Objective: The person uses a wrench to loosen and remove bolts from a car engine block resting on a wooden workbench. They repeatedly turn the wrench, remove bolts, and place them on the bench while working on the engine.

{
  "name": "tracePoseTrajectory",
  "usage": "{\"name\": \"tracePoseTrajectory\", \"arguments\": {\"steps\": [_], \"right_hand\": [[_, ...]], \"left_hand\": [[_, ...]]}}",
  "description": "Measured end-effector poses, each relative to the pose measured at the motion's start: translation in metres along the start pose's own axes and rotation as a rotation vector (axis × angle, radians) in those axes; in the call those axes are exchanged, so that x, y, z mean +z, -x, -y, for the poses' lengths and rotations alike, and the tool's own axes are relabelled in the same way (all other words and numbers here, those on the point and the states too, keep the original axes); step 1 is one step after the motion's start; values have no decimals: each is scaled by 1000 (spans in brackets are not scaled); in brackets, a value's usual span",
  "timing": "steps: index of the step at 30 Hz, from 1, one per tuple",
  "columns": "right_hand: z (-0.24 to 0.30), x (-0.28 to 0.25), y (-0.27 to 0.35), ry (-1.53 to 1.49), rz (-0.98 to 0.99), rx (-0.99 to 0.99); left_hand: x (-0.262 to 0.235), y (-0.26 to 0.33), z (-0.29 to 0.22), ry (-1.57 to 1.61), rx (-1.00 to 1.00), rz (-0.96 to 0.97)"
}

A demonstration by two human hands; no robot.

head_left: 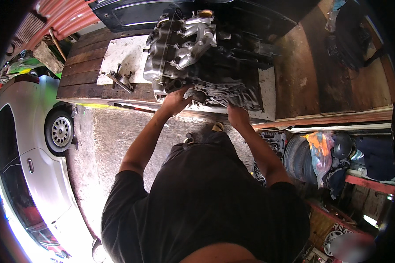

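Observation:
A car engine (193, 57) lies on the workbench, its silver valve cover (160, 57) to the left and a pale metal intake manifold (197, 46) on top. Its near end shows bare cast housings (226, 93). At the left of that end, below a dark pipe stub, my left hand (175, 101) grips the engine's edge, thumb and forefinger bent round it; the other fingers are partly hidden. Further right, my right hand (238, 116) is closed on a thin metal tool (225, 104) that points at the housing. The tool's exact kind is too small to make out.
Loose metal parts (120, 80) lie on a white board (118, 55) left of the engine. A silver car (35, 144) stands at the left. Below the bench at right are tyres (297, 158), a plastic bag (320, 151) and a dark helmet (342, 145).

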State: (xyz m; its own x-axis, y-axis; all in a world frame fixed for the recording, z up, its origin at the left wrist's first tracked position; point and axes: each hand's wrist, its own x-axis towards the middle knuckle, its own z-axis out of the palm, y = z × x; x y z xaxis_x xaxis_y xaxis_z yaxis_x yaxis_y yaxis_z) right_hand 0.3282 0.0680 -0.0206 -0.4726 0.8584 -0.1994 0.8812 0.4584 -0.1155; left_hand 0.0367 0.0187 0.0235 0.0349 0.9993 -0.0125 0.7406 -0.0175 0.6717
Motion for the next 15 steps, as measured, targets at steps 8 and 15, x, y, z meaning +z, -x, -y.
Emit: {"name": "tracePoseTrajectory", "arguments": {"steps": [8,15], "right_hand": [[-34,68,11,-476,-131,257],[-35,143,-6,-1156,-83,299]], "left_hand": [[0,-2,0,-29,-14,27],[0,-2,7,36,-58,91]]}}
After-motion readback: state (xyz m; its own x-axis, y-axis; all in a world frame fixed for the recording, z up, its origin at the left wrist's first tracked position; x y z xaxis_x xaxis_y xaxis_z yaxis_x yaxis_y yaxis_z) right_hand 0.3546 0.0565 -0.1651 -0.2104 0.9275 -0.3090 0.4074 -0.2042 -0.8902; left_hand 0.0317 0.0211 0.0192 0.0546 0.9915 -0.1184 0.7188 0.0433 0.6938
